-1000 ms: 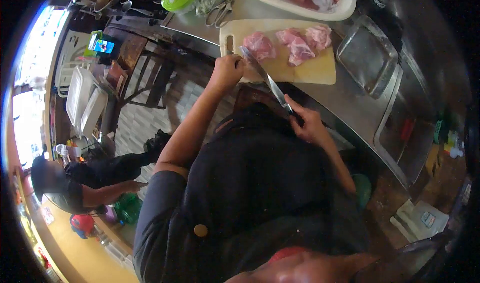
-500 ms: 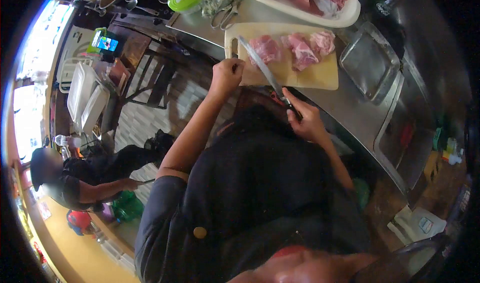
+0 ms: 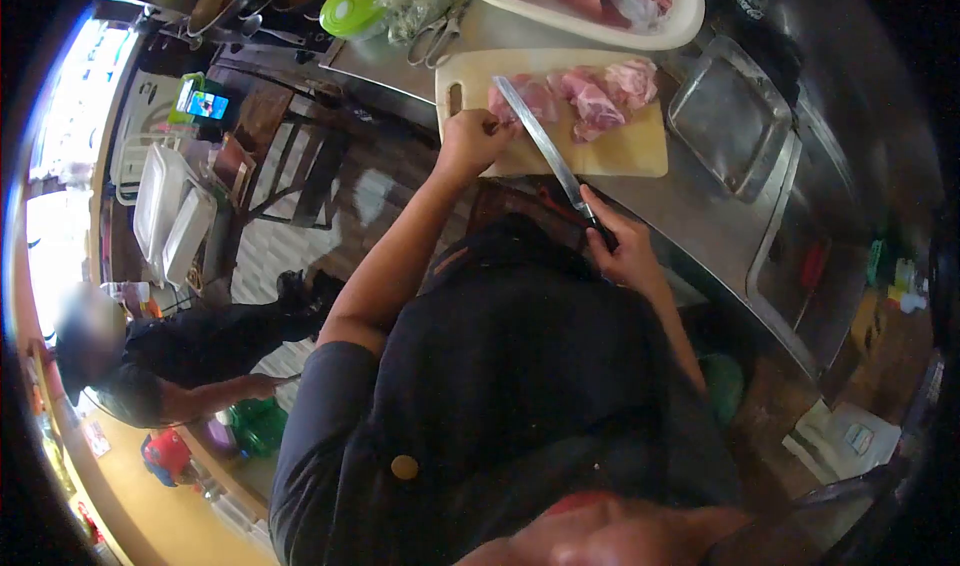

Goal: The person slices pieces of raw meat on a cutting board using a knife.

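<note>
My right hand (image 3: 622, 249) is wrapped round the black handle of a long kitchen knife (image 3: 545, 144). The blade slants up and left, its tip over the left piece of raw meat (image 3: 536, 104). At the lower left of that piece, my left hand (image 3: 474, 144) is closed, its fingertips pinching the meat's edge. Two more pieces of raw meat, a middle one (image 3: 592, 106) and a right one (image 3: 633, 82), lie beside it on the pale cutting board (image 3: 640, 151).
Beyond the board is a white tub (image 3: 660, 38) of raw meat. Scissors (image 3: 436, 42) and a green-lidded container (image 3: 352, 8) lie at the back left. A metal tray (image 3: 728, 116) and a sink (image 3: 805, 296) are to the right. Another person (image 3: 180, 366) is at the left.
My left hand has moved right, from the board's edge onto the left piece of meat. The knife has shifted slightly right, still in my right hand.
</note>
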Demonstrator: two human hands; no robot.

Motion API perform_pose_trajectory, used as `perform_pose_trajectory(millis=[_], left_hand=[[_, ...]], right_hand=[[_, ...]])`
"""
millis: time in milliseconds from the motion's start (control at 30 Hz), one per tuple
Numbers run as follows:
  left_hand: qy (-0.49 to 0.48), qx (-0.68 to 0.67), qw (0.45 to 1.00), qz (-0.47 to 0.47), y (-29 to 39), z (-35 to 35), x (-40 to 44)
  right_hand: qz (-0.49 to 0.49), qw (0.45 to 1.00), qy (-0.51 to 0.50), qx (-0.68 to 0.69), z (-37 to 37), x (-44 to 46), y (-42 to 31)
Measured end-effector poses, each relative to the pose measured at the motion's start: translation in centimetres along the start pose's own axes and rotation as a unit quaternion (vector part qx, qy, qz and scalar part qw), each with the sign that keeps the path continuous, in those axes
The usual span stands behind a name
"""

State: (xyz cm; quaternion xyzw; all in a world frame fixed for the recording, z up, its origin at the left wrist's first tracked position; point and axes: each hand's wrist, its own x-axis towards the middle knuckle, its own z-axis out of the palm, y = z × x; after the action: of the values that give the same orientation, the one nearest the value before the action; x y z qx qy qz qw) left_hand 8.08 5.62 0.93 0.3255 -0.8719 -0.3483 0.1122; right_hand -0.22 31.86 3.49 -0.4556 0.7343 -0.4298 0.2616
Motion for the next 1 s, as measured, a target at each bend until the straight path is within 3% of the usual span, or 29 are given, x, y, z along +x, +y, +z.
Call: perform_pose_trajectory(millis=[67, 167, 333, 433, 467, 533, 567, 600, 633, 667, 700, 800, 900, 967, 1000], left_hand=[[0.032, -0.022, 0.999, 0.023, -0.3, -0.4, -0.7], [0.021, -0.122, 0.991, -0.049, -0.9, -1.8, -1.6], [-0.023, -0.16, 0.987, -0.024, 0.8, -3.4, -1.5], [-0.068, -0.069, 0.988, 0.117, 3.4, -1.9, 0.8], [-0.079, -0.145, 0.973, 0.163, 5.5, -1.1, 1.8], [-0.091, -0.01, 0.983, 0.156, 10.3, -0.3, 2.7], [0.003, -0.052, 0.944, 0.327, 8.9, 3.3, 5.1], [-0.107, -0.027, 0.976, 0.188, 11.6, 3.8, 5.6], [-0.179, -0.087, 0.965, 0.172, 12.2, 4.8, 6.5], [-0.185, 0.022, 0.966, 0.182, 14.1, 4.1, 6.8], [-0.107, -0.109, 0.976, 0.154, 13.6, 6.5, 7.4], [-0.172, 0.11, 0.946, 0.253, 13.8, 8.1, 10.3], [-0.104, 0.048, 0.942, 0.316, 10.4, 13.6, 12.7], [-0.031, -0.117, 0.913, 0.389, 10.6, 12.9, 12.0], [-0.061, -0.086, 0.942, 0.319, 10.5, 12.0, 11.8]], right_hand=[[0.034, 0.999, -0.014, 0.015, -0.1, -0.1, -0.1], [-0.051, 0.998, 0.023, -0.013, 0.0, -0.2, 0.7], [0.015, 0.998, 0.056, 0.001, -1.6, -0.9, -0.5], [0.018, 0.995, 0.101, -0.019, -2.9, -2.0, -1.4], [0.014, 0.993, 0.116, -0.031, -3.1, -2.5, -1.6], [0.014, 0.983, 0.179, -0.021, -3.2, -3.7, -1.2], [0.01, 0.978, 0.207, -0.014, -3.2, -4.2, -1.2], [0.072, 0.974, 0.214, -0.022, -3.6, -5.2, -1.4], [0.092, 0.97, 0.226, 0.016, -3.6, -5.9, -1.3], [0.112, 0.963, 0.24, 0.055, -3.6, -6.7, -1.3], [0.1, 0.95, 0.263, 0.134, -3.3, -7.0, -1.0], [0.127, 0.943, 0.275, 0.137, -3.2, -8.8, -0.1], [0.191, 0.938, 0.268, 0.114, -3.3, -9.6, 0.5], [0.247, 0.93, 0.247, 0.111, -3.9, -9.5, -1.4], [0.26, 0.928, 0.243, 0.112, -3.9, -9.5, -1.8]])
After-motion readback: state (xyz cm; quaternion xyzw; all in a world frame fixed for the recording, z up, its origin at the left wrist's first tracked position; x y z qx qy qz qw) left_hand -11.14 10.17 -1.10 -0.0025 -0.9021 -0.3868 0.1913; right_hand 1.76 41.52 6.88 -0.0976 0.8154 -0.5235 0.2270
